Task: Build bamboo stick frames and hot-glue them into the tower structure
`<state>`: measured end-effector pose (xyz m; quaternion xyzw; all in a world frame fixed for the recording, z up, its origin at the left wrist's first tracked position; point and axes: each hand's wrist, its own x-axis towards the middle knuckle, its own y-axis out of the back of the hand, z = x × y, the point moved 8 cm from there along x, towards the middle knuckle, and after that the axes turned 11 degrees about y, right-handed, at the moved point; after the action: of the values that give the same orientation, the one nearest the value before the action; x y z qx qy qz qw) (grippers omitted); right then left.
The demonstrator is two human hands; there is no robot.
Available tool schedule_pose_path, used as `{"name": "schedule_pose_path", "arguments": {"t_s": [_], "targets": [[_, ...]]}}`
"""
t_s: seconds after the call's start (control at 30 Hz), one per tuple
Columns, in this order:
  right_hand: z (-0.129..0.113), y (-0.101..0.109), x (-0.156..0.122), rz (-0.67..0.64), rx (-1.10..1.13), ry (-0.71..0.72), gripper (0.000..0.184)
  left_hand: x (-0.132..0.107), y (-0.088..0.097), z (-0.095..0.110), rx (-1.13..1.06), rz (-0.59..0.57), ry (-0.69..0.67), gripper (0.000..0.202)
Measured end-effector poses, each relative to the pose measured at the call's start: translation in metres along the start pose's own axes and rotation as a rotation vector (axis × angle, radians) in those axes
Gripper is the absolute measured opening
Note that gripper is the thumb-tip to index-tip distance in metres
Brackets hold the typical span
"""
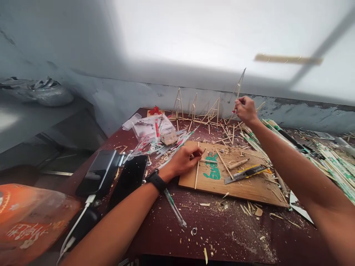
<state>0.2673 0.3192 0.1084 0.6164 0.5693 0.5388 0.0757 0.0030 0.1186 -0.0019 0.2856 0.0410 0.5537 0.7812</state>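
Observation:
My left hand (186, 158) rests at the left edge of a wooden board (249, 186), fingers curled and pinching a thin bamboo stick (197, 170) that lies across the board. My right hand (245, 109) is raised at the back of the table, fingers closed on a small red-tipped tool or tube (234, 109). It touches a tall triangular stick frame (237, 88) that stands among other stick frames (194, 109) along the wall. A black watch (156, 181) is on my left wrist.
On the board lie a yellow utility knife (246, 173), a green printed mark (213, 168) and loose sticks. Two phones (100, 173) lie at the left, clear plastic wrappers (155, 133) behind them, chopstick packets (332, 162) at the right. Shavings litter the dark red table (222, 236).

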Motion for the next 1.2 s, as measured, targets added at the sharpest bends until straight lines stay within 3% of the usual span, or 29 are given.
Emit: {"name": "schedule_pose_path", "arguments": {"t_s": [0.13,0.2,0.33,0.47,0.6,0.87,1.2], "targets": [[-0.042,0.036,-0.035,0.240,0.054,0.039,0.019,0.000,0.000,-0.001,0.016,0.019,0.018,0.013],[-0.069,0.037,-0.063,0.284,0.204,0.073,0.023,0.000,0.000,-0.001,0.024,0.035,0.031,0.013],[-0.117,0.011,-0.121,0.177,0.427,0.067,0.039,-0.001,-0.001,-0.001,0.038,0.069,0.053,0.013],[-0.145,-0.020,-0.162,0.053,0.562,0.040,0.044,-0.002,-0.003,0.004,0.053,0.099,0.068,0.011],[-0.157,-0.034,-0.183,0.002,0.586,0.054,0.035,-0.005,-0.005,0.011,0.065,0.133,0.079,0.011],[-0.173,-0.037,-0.196,-0.039,0.647,0.113,0.024,-0.010,0.005,0.025,0.097,0.245,0.021,0.011],[-0.182,-0.043,-0.201,-0.075,0.669,0.209,0.031,-0.011,0.012,0.025,0.048,0.320,-0.015,0.009]]}}
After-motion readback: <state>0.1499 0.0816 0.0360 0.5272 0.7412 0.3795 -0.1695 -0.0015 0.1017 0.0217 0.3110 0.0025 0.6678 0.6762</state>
